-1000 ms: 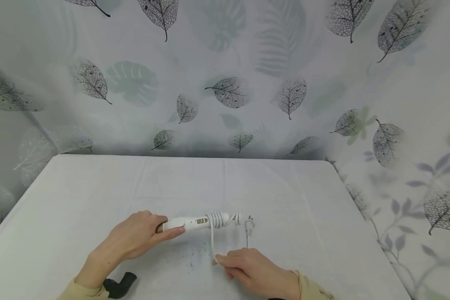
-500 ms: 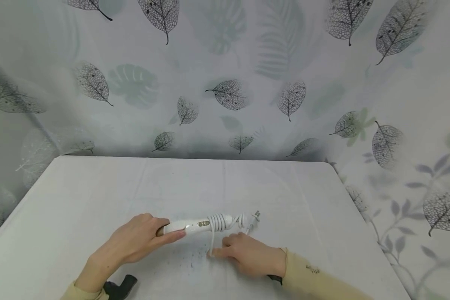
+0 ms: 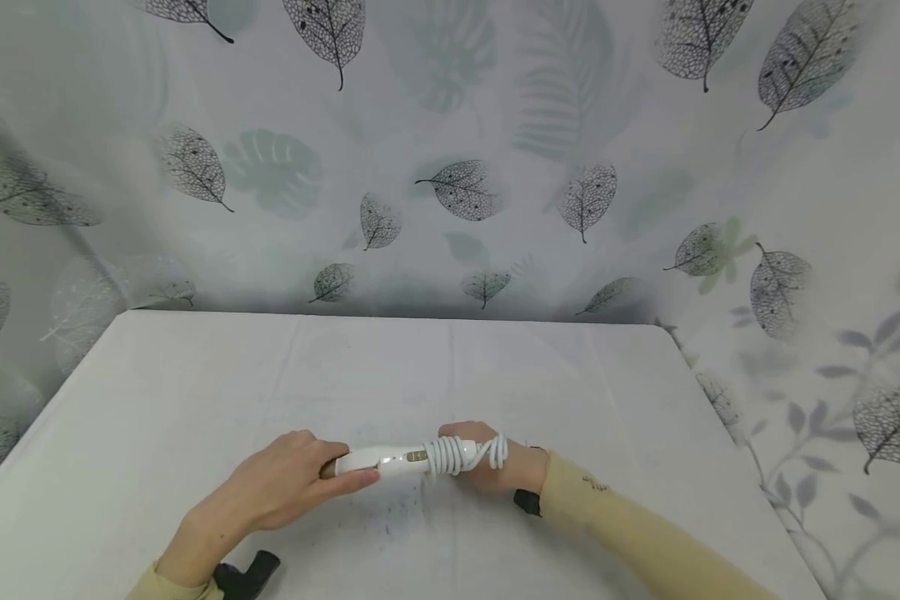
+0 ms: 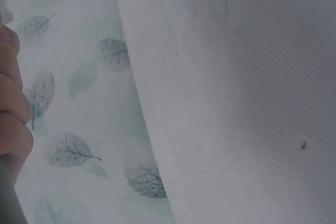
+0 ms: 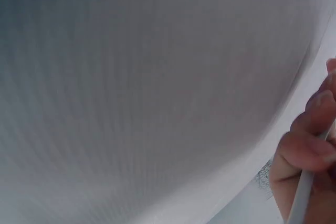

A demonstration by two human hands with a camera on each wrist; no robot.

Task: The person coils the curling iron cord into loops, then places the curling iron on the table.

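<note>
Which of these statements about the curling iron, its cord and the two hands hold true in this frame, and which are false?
1. The left hand grips the barrel end of the white curling iron. True.
2. The white cord lies stretched out straight across the table. False: it is coiled round the iron's handle.
3. The right hand is at the coiled end of the iron, fingers curled on the cord. True.
4. The iron stands upright on the table. False: it lies roughly level between the hands.
5. The right hand rests flat on the table, away from the cord. False: it holds the cord.
</note>
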